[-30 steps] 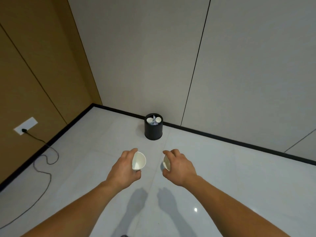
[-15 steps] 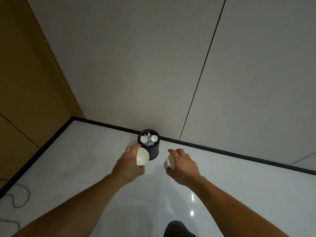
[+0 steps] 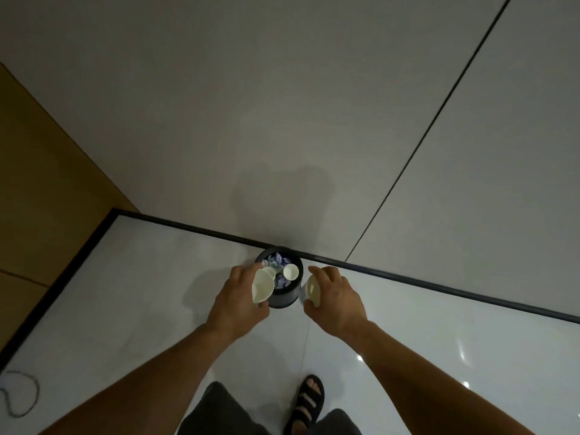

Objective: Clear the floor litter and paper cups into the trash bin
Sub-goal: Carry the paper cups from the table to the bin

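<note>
Left hand (image 3: 238, 296), just below the centre of the frame, grips a white paper cup (image 3: 262, 288) on its side, fingers curled round it, mouth turned toward the right. Right hand (image 3: 335, 299), beside it to the right, holds a second cup (image 3: 310, 290) the same way, mouth facing left. Between and just above the two hands stands the black trash bin (image 3: 284, 298), against the dark baseboard (image 3: 439, 288) at the foot of the grey wall (image 3: 282, 105). Inside the bin lie two more discarded cups (image 3: 290, 272) on bluish crumpled litter (image 3: 277, 259). At the bottom edge a sandalled foot (image 3: 306, 400) stands on the glossy white floor (image 3: 125, 293), and a thin cable (image 3: 18, 394) loops at lower left.
</note>
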A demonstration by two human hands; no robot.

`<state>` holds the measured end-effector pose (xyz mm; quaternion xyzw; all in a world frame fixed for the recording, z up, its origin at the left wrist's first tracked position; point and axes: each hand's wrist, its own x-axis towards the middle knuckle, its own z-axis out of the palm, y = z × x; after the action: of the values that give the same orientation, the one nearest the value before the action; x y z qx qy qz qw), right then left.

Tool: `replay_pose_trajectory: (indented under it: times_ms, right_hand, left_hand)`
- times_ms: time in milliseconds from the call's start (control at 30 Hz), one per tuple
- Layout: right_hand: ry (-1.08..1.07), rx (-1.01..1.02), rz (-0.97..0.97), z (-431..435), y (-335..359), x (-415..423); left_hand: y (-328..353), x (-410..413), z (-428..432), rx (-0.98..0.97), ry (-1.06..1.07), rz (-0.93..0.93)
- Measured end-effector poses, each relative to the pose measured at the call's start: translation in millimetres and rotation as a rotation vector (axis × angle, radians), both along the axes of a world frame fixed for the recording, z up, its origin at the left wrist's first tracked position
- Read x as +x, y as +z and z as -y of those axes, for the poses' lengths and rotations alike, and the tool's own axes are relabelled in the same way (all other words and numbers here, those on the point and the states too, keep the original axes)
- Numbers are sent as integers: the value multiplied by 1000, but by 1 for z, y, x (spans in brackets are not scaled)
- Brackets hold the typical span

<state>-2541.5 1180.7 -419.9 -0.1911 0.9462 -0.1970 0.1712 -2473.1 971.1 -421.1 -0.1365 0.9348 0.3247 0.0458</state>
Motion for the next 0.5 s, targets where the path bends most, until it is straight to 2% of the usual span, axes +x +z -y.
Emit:
replay_pose_trajectory:
  times_ms: [233, 500]
  right_hand:
    - [-183, 11, 91, 39, -84, -76]
    - [-280, 16, 166, 91, -269, -129]
  left_hand:
    - [-108, -100, 48, 57, -88, 121]
    - [-294, -170, 87, 58, -205, 184]
